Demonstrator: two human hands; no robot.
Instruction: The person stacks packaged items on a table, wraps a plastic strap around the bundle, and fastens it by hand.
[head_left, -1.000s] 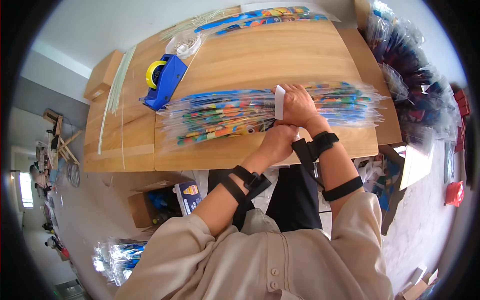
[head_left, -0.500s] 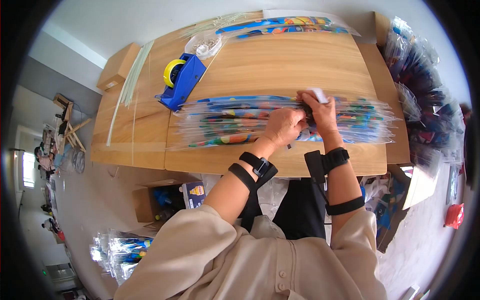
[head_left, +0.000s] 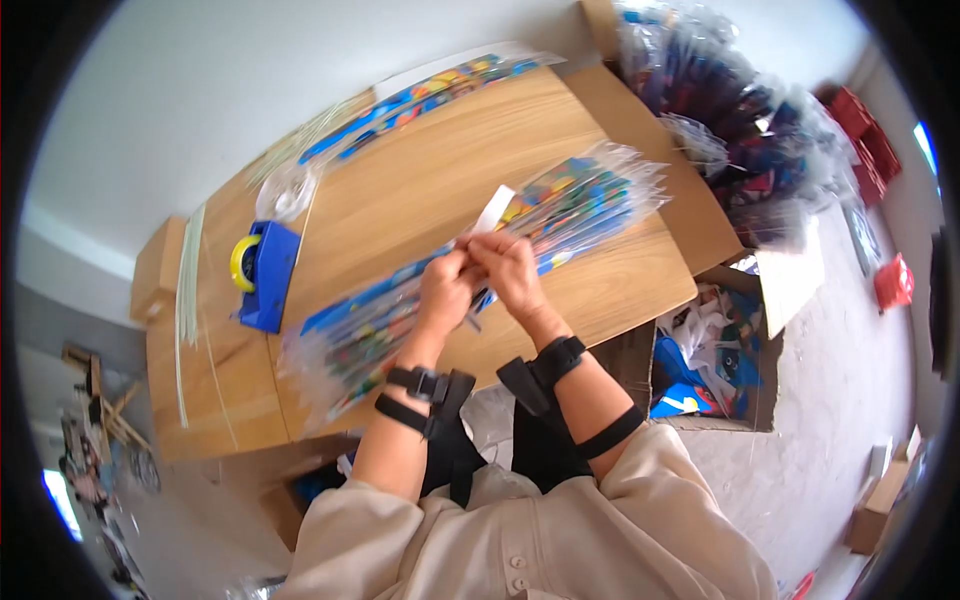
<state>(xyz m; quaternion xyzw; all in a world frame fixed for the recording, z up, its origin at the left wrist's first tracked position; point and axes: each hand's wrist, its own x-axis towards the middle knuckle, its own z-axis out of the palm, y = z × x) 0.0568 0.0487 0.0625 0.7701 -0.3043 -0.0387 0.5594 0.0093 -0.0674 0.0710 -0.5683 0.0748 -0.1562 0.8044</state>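
Observation:
A bundle of long clear plastic packets (head_left: 590, 210) with colourful printed contents lies across the wooden table (head_left: 420, 185), pinched narrow at its middle and fanned out at both ends. Over that middle, my left hand (head_left: 445, 292) is closed, its fingertips meeting those of the other hand; what it grips is hidden. My right hand (head_left: 510, 275) is also closed, with a white strip (head_left: 495, 208) sticking up beyond its fingers. Part of the bundle's middle is covered by both hands.
Left of the bundle stands a blue tape dispenser (head_left: 270, 278) near a clear bowl (head_left: 286, 192). More printed packets (head_left: 420, 100) lie along the back edge. Thin pale rods (head_left: 188, 290) rest at the left. An open carton (head_left: 715, 345) of scraps and piled wrapped packets (head_left: 770, 150) are at the right.
The view has turned, so the table and bundle now slant up to the right. My hands remain at the bundle's middle, and the white strip now stands out further above my fingers.

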